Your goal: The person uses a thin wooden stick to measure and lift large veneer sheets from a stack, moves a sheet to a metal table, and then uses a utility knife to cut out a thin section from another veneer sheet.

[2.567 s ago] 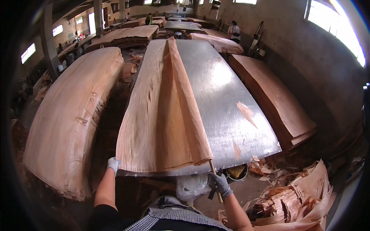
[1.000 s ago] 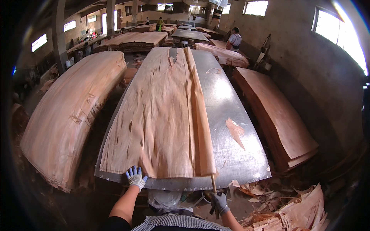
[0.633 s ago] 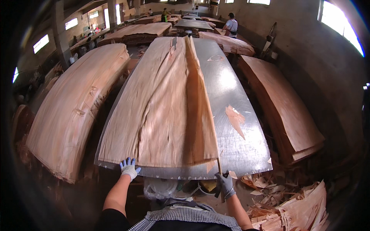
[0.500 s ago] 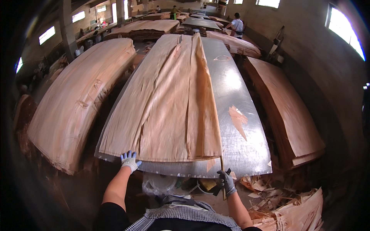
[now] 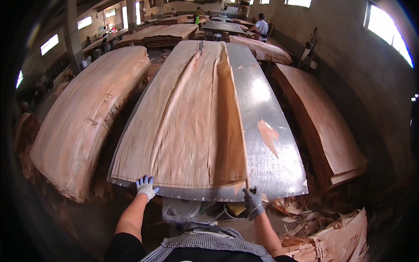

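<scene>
A large wood veneer sheet (image 5: pixel 183 131), pale brown with lengthwise folds, covers much of a metal-topped table (image 5: pixel 279 170). My left hand (image 5: pixel 147 187), in a pale glove with bluish fingertips, lies with fingers spread on the sheet's near edge, left of its middle. My right hand (image 5: pixel 253 203), in a dark grey glove, is closed around the near end of a thin stick (image 5: pixel 247 180) at the table's front edge. Along the sheet's right edge the stick runs away from me, and the veneer there is raised into a shaded fold.
Veneer stacks stand left (image 5: pixel 87 118) and right (image 5: pixel 325 126) of the table. A torn veneer scrap (image 5: pixel 268 136) lies on the metal. Broken veneer pieces (image 5: pixel 327 240) are heaped at lower right. Farther back, a person (image 5: pixel 261 28) stands among more stacks.
My right hand has moved slightly up and left with the stick, and the veneer's right edge has shifted left. My left hand stays on the near edge. The view has shifted a little.
</scene>
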{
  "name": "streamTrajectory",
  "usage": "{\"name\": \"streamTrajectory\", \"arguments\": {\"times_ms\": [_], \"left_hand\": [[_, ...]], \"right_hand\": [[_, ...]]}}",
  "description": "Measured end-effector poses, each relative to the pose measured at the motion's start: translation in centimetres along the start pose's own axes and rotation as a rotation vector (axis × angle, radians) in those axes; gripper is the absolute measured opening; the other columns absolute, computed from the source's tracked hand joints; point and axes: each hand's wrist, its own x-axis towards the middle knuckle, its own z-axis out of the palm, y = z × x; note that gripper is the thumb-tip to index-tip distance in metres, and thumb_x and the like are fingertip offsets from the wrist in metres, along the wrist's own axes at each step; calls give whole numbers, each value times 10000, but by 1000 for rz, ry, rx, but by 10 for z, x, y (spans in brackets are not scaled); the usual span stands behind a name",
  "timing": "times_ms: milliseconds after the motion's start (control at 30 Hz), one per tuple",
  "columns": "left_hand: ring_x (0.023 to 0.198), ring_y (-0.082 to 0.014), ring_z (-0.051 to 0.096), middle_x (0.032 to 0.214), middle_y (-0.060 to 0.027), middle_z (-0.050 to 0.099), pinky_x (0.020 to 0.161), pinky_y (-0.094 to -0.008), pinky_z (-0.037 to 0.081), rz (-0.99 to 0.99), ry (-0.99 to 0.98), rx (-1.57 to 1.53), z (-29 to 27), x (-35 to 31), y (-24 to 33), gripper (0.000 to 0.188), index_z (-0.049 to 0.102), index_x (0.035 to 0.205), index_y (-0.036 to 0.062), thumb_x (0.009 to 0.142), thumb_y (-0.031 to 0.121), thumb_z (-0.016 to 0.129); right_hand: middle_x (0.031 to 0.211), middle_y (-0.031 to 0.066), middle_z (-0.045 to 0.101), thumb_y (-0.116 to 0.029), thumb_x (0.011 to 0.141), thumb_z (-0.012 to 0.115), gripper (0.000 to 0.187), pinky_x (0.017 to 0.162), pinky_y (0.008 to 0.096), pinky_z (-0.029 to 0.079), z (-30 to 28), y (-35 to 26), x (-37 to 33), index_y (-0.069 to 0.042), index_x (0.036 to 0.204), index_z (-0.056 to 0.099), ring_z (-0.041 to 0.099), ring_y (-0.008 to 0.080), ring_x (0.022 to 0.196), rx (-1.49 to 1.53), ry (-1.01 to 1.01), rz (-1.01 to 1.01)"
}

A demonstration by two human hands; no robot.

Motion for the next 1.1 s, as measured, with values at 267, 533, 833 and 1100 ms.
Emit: {"name": "streamTrajectory", "arguments": {"times_ms": [267, 533, 833, 1100], "left_hand": [[1294, -359, 263, 1455, -133, 236, 1050, -512, 189, 56, 64, 3, 5, 0, 0, 738, 305, 1389, 153, 780, 464, 582], [1302, -349, 258, 1457, -115, 241, 1068, -520, 158, 37, -3, -5, 1, -8, 3, 740, 313, 1388, 171, 772, 476, 587], [1305, -320, 254, 1466, -100, 229, 1060, -510, 181, 12, -47, 5, 1, -2, 6, 729, 309, 1394, 187, 776, 457, 587], [1195, -330, 379, 1331, -131, 390, 1004, -505, 271, -84, 183, -1, -28, 9, 59, 620, 411, 1306, 116, 736, 262, 605]], "right_hand": [[496, 51, 530, -295, 826, 628, 275, 403, 340, 403, -88, 18, 20, -32, 745, 612, 503, 161, 404, -891, 377, -424], [588, -33, 487, -213, 849, 620, 183, 405, 232, 341, -59, 53, 28, -43, 918, 620, 444, 91, 451, -2, -94, -91], [730, 73, 608, -242, 866, 587, 234, 576, 295, 471, -98, 51, 36, -16, 927, 600, 572, 153, 634, -117, 41, -215], [650, 64, 597, -222, 850, 601, 210, 476, 291, 449, -51, 98, 42, -13, 861, 606, 548, 139, 518, -284, 177, -330]]}}
